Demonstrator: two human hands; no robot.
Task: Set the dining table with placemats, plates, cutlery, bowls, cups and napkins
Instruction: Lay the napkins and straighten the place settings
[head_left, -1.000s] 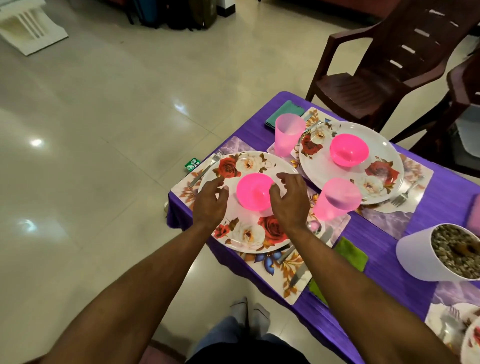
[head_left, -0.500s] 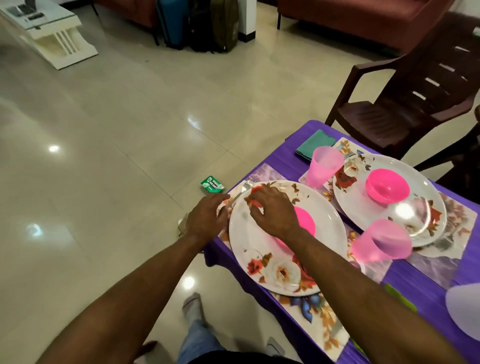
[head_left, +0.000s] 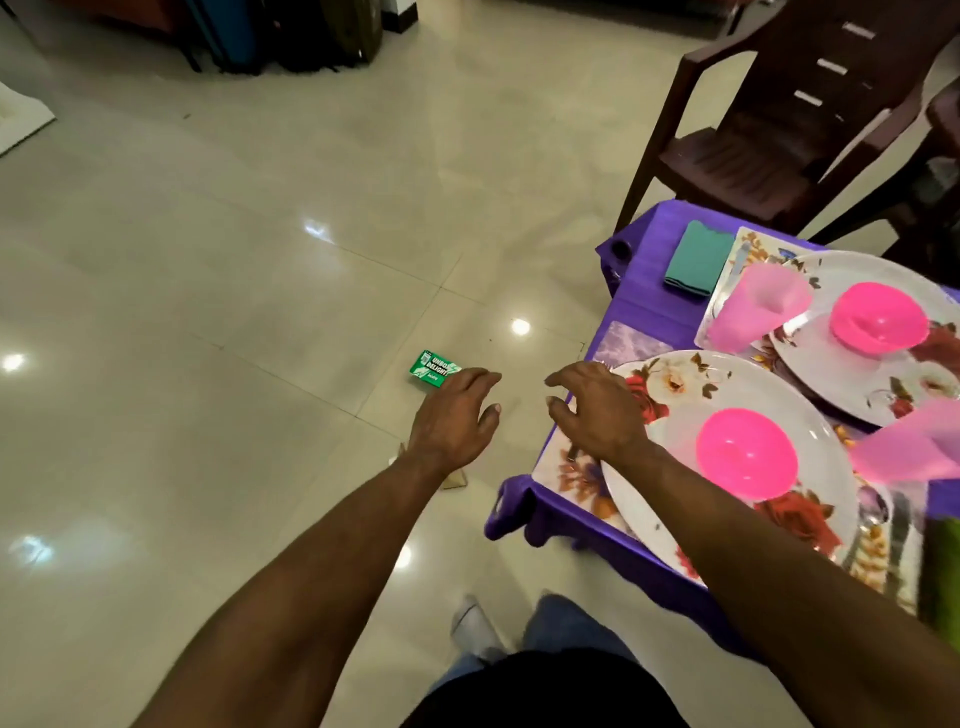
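A purple table (head_left: 641, 306) carries two floral placemats. The near floral plate (head_left: 675, 395) holds a pink bowl (head_left: 746, 450). The far plate (head_left: 852, 270) holds another pink bowl (head_left: 878, 325), with a pink cup (head_left: 756, 306) beside it. A teal napkin (head_left: 696, 258) lies at the far corner. A second pink cup (head_left: 914, 449) is blurred at the right. My right hand (head_left: 597, 410) hovers over the near plate's left rim, fingers loosely curled, holding nothing. My left hand (head_left: 454, 415) hangs past the table's edge above the floor, empty.
A green packet (head_left: 434, 368) lies on the tiled floor just beyond my left hand. A dark brown plastic chair (head_left: 769, 135) stands behind the table. Luggage (head_left: 291, 31) stands at the far wall. My feet are below near the table's corner.
Both hands have left the near plate and its left edge and moved left. The left hand is now off the table over the floor. The view has swung left.
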